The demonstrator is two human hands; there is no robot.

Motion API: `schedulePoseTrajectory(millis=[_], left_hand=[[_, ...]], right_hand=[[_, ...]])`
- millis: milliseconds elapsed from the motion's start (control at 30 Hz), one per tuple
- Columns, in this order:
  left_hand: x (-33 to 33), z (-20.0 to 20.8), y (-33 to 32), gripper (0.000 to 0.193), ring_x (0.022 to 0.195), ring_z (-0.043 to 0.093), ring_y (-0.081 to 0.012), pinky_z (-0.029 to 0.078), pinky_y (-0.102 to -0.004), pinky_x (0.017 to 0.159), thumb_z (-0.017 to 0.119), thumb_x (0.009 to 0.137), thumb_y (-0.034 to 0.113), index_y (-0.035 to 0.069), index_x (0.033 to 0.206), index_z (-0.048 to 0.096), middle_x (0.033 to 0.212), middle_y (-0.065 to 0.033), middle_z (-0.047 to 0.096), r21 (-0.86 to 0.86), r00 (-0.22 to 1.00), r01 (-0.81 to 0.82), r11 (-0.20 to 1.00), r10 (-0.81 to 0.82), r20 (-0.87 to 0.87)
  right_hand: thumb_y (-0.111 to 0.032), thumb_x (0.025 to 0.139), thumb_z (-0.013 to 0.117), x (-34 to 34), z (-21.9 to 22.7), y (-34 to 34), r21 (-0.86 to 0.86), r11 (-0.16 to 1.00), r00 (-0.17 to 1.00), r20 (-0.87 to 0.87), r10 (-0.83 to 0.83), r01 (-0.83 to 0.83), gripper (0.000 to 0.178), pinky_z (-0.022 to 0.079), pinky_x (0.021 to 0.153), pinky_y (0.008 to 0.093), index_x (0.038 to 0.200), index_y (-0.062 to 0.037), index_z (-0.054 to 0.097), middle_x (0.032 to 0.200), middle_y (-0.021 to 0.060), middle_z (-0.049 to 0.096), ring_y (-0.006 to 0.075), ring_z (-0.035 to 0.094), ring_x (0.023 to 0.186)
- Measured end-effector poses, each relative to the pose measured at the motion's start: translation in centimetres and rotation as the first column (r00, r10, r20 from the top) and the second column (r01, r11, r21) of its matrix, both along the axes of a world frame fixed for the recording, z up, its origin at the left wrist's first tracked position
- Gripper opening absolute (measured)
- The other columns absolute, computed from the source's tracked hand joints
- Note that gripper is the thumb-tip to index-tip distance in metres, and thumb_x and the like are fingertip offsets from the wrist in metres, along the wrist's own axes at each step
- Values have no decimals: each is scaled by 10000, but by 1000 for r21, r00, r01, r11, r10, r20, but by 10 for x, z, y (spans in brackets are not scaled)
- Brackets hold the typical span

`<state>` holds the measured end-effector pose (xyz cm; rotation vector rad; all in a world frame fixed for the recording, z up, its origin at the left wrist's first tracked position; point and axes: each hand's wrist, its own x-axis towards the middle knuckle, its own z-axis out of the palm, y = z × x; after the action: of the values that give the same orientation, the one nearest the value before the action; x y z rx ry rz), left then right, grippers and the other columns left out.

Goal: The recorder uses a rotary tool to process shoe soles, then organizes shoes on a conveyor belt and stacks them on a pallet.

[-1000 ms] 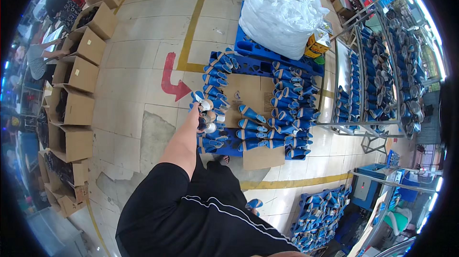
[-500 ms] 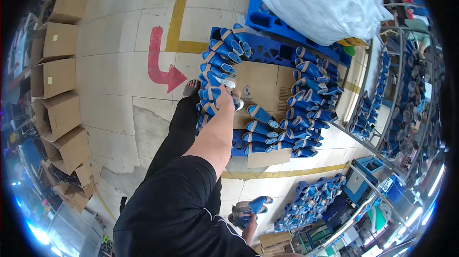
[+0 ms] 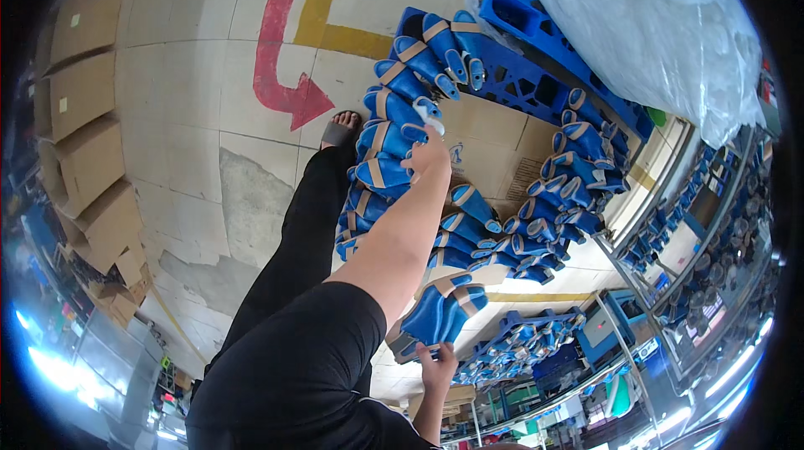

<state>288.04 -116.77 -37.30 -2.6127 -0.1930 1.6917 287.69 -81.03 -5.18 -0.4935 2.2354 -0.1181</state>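
My left hand [image 3: 429, 151] reaches out over the row of shoe lasts on the left side of the pallet. Its fingers close around the narrow end of a blue shoe last [image 3: 387, 138] with a tan strap. A small white piece [image 3: 431, 118] shows at the fingertips; I cannot tell what it is. Lower down, nearer my body, my right hand [image 3: 437, 364] grips a pair of blue shoe lasts [image 3: 442, 314], also with tan straps, by their lower ends. More strapped lasts [image 3: 578, 144] lie in rows on the pallet's right side and near end.
Brown cardboard [image 3: 490, 144] covers the blue pallet [image 3: 523, 85]. A large white plastic-wrapped bundle [image 3: 645, 31] rests on another pallet beyond. Open cartons [image 3: 88, 157] line the left, metal racks [image 3: 662, 282] the right. My sandalled foot [image 3: 342, 127] stands beside the pallet.
The right hand has risen with the pair of lasts, which now show larger and closer to the pallet. The left hand stays at the left row, and the view has shifted.
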Motion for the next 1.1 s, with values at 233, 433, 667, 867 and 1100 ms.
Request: schedulePoseTrajectory(millis=[233, 433, 667, 867, 1100], left_hand=[[69, -58, -13, 900, 1394, 447, -452, 463, -566, 1070, 620, 846, 681, 24, 1461, 591, 1584, -266, 369, -74, 978, -192, 978, 185, -93], [103, -50, -2, 1031, 1485, 261, -571, 264, -765, 1130, 695, 771, 767, 190, 1590, 453, 1704, -199, 244, 19, 738, -329, 944, 270, -619], [146, -43, -21, 1054, 1519, 65, -641, 119, -799, 1170, 579, 786, 900, 317, 1640, 370, 1756, -139, -120, 123, 584, -194, 973, 216, -783], [144, -47, -32, 990, 1546, -39, -596, 124, -796, 1170, 491, 751, 987, 426, 1567, 474, 1736, -228, -130, 188, 563, -103, 977, 214, -798], [155, -58, -31, 1118, 1512, -26, -658, 151, -811, 1155, 496, 702, 1015, 345, 1595, 451, 1748, -206, -77, 116, 613, -89, 989, 146, -776]], right_hand=[[-355, 757, 874, -35, -35, -76, 65, 959, 960, -35, 278, -275, 443, 476, 672, 445, 853, 47, 713, 785, 192, 629, 389, 636, 741], [-403, 771, 863, -79, -80, -192, 130, 808, 801, -116, 588, -575, 304, 492, 762, 488, 817, -113, 786, 782, 110, 653, 352, 663, 827], [-456, 720, 816, -73, -175, -366, -54, 225, 226, -429, 875, -973, 267, 426, 1035, 575, 803, -203, 807, 987, 186, 698, 419, 627, 1038], [-517, 709, 793, -57, -275, -479, -8, 3, 6, -474, 880, -1000, 421, 425, 1050, 553, 967, -188, 835, 1128, 183, 716, 457, 545, 1161], [-567, 721, 779, -29, -337, -507, 71, 64, 48, -201, 978, -995, 516, 395, 1083, 615, 1068, -188, 832, 1154, 173, 727, 522, 516, 1206]])
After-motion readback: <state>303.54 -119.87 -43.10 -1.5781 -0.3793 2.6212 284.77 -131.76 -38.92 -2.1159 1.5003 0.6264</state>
